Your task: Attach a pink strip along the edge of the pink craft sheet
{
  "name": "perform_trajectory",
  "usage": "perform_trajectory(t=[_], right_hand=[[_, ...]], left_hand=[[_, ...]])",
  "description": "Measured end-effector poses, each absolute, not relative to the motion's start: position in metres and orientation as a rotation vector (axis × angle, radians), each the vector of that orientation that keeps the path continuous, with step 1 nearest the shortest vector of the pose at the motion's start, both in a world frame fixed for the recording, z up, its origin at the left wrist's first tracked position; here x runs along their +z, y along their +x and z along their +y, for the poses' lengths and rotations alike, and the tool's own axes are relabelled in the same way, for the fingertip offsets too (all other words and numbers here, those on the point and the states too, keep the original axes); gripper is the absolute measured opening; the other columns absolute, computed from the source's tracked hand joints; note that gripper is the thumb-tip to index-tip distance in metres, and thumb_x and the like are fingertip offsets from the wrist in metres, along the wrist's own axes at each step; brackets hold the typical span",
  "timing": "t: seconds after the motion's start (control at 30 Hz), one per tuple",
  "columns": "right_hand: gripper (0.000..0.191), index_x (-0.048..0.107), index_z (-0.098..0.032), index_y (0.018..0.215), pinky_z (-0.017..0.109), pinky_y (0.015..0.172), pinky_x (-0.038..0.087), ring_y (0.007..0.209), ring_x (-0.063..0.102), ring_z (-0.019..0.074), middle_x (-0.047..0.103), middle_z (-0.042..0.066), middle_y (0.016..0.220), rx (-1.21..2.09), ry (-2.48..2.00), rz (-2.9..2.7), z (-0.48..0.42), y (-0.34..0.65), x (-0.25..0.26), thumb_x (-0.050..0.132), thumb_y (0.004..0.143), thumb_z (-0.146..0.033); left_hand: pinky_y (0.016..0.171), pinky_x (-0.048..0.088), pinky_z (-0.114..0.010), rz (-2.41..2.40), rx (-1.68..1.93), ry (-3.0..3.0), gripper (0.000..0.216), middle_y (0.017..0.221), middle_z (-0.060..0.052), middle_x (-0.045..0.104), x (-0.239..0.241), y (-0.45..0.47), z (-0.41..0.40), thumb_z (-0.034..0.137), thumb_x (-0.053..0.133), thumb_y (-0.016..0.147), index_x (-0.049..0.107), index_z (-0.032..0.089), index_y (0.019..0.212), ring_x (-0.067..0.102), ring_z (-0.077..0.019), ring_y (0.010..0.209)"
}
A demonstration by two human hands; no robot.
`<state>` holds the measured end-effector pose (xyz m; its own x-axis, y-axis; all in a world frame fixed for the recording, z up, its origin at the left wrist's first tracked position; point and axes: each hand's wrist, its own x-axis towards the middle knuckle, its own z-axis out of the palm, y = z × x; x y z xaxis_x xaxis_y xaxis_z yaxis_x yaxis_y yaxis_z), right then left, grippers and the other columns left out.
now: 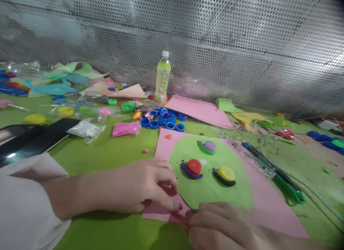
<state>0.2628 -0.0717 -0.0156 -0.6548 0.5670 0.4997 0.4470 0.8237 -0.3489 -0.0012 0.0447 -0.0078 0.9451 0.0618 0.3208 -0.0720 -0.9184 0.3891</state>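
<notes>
- The desk (pixel 102 153) is covered in green and runs up to a perforated metal wall (pixel 242 45) at 12 o'clock.
- A pink paper sheet (pixel 268 207) lies on the desk in front of the person, with its near corner under both hands.
- A green paper oval (pixel 209 192) lies on the pink sheet, at 1 o'clock from the hands.
- The left hand (pixel 134 187) comes in from 9 o'clock in a white sleeve (pixel 24 199); its fingers are curled, fingertips pressing on the pink sheet's near corner at the oval's edge.
- The right hand (pixel 217 225) sits at 5 o'clock from the left, blurred; its grip is pinched onto the pink sheet's near edge, and the two hands' fingertips almost meet.
- A second pink sheet (pixel 199 112) lies at 12 o'clock, near the wall.
- A bottle (pixel 162 78) of green drink stands upright at 11 o'clock from the oval.
- Green-handled scissors (pixel 279 178) lie at 3 o'clock, just beside the pink sheet.
- A cluster of blue bottle caps (pixel 163 121) lies between the bottle and the oval.
- Three clay snails sit on the oval: a purple-capped snail (pixel 207 147) at the far end, a red-capped snail (pixel 192 168) on the left, and a yellow-capped snail (pixel 224 175) on the right.
</notes>
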Motion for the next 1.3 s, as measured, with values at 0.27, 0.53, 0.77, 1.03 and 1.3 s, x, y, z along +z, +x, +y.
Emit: perform_trajectory(t=[0.27,0.53,0.77,1.03,1.3], right_hand=[[0.023,0.069,-0.023,0.11,0.028,0.052,0.056,0.063,0.064,0.02,0.065,0.004,0.075,0.364,-0.833,-2.041,-0.071,0.26,-0.019,0.071,0.111,-0.046],[0.014,0.054,-0.026,0.117,0.026,0.053,0.054,0.057,0.064,0.0164,0.063,0.0,0.076,0.39,-0.794,-1.965,-0.071,0.26,-0.026,0.041,0.122,-0.026],[0.013,0.055,-0.026,0.123,0.022,0.052,0.051,0.061,0.057,0.0139,0.06,0.0,0.085,0.442,-0.778,-1.836,-0.073,0.257,-0.029,0.042,0.122,-0.027],[0.015,0.055,-0.026,0.123,0.021,0.051,0.049,0.06,0.055,0.0128,0.059,0.0,0.084,0.468,-0.765,-1.842,-0.072,0.258,-0.026,0.04,0.123,-0.029],[0.016,0.057,-0.026,0.121,0.019,0.049,0.05,0.057,0.056,0.0115,0.06,-0.002,0.083,0.425,-0.789,-1.863,-0.07,0.258,-0.025,0.042,0.124,-0.031]], left_hand=[[0.099,0.045,-0.033,0.118,0.584,2.658,0.021,0.103,-0.003,0.074,-0.008,0.003,0.037,0.009,0.064,0.095,0.081,0.017,0.105,0.064,-0.0211,0.1],[0.1,0.046,-0.032,0.02,0.592,2.613,0.004,0.109,-0.005,0.076,-0.014,0.005,0.043,0.017,0.076,0.107,0.08,0.017,0.109,0.065,-0.0221,0.105],[0.094,0.053,-0.026,0.036,0.641,2.489,0.005,0.107,-0.004,0.078,-0.013,0.009,0.044,0.02,0.079,0.106,0.082,0.023,0.108,0.071,-0.019,0.1],[0.099,0.048,-0.024,0.059,0.527,2.457,0.006,0.107,-0.004,0.076,-0.01,0.008,0.045,0.017,0.082,0.102,0.083,0.017,0.108,0.068,-0.0186,0.105],[0.102,0.044,-0.028,0.04,0.545,2.444,0.004,0.107,-0.003,0.077,-0.015,0.008,0.041,0.016,0.084,0.101,0.082,0.018,0.103,0.067,-0.0194,0.105]])
